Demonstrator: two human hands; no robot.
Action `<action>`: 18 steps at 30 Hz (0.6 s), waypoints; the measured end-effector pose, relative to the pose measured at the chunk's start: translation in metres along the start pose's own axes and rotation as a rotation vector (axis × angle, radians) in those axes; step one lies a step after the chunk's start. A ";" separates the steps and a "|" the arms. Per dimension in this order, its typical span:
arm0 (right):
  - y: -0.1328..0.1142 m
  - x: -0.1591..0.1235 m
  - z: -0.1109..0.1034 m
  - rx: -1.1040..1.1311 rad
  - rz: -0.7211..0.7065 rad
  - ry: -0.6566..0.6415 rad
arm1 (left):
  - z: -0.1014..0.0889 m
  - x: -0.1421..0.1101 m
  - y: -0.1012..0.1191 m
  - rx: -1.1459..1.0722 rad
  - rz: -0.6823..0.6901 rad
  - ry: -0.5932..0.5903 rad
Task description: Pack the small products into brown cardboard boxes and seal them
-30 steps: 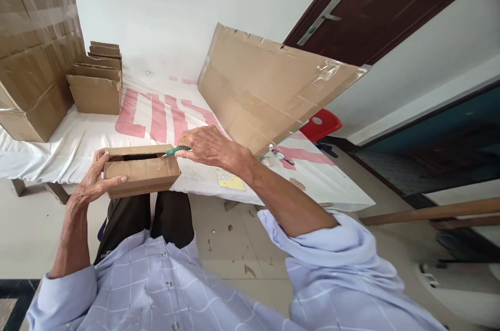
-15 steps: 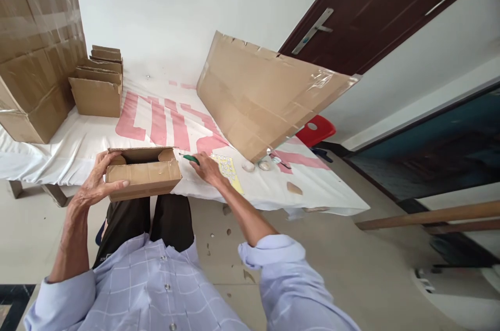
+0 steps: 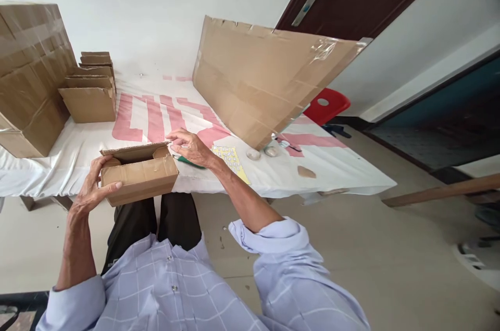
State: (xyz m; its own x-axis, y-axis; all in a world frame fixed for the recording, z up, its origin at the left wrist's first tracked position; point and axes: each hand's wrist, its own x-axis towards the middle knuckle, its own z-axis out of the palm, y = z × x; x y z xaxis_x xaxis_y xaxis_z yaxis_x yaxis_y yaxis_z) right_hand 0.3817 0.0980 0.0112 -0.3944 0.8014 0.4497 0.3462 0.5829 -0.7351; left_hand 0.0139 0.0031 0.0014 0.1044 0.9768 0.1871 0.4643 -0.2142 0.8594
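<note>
My left hand (image 3: 95, 182) grips the left end of a small cardboard box (image 3: 142, 180), thumb on its near side and fingers at the far corner. The box sits at the table's front edge with its top open; its inside is mostly hidden. My right hand (image 3: 189, 147) is at the box's right far corner, fingers stretched out toward the raised flap; whether they touch it I cannot tell. Under that palm a slim green tool (image 3: 190, 163) lies on the cloth, partly covered. Just right of it is a yellow sheet (image 3: 234, 162) with rows of white pieces.
Several open small boxes (image 3: 88, 104) stand back left beside a stack of large taped cartons (image 3: 31, 81). A big cardboard panel (image 3: 253, 81) leans across the right side. Two tape rolls (image 3: 271, 151), a cardboard scrap (image 3: 307, 172) and a red chair (image 3: 328, 104) are at right.
My right hand has let go of the green tool onto the cloth and moved up and left to the box's corner. My left hand keeps its hold. The view has shifted slightly.
</note>
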 end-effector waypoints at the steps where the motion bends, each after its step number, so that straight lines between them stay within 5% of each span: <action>1: -0.003 -0.001 0.001 -0.008 -0.003 0.017 | 0.000 0.000 0.001 0.003 0.003 -0.005; 13: -0.007 0.011 0.005 -0.019 -0.035 -0.062 | -0.001 0.009 0.005 0.042 0.117 0.008; 18: -0.001 0.018 0.011 -0.008 -0.109 0.018 | 0.001 0.018 0.008 0.050 0.198 0.021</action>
State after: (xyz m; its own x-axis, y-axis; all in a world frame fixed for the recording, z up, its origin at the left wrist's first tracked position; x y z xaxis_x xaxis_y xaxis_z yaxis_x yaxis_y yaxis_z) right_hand 0.3648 0.1108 0.0145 -0.4145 0.7353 0.5362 0.3086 0.6679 -0.6773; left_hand 0.0207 0.0191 0.0116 0.1800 0.9152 0.3607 0.4793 -0.4018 0.7803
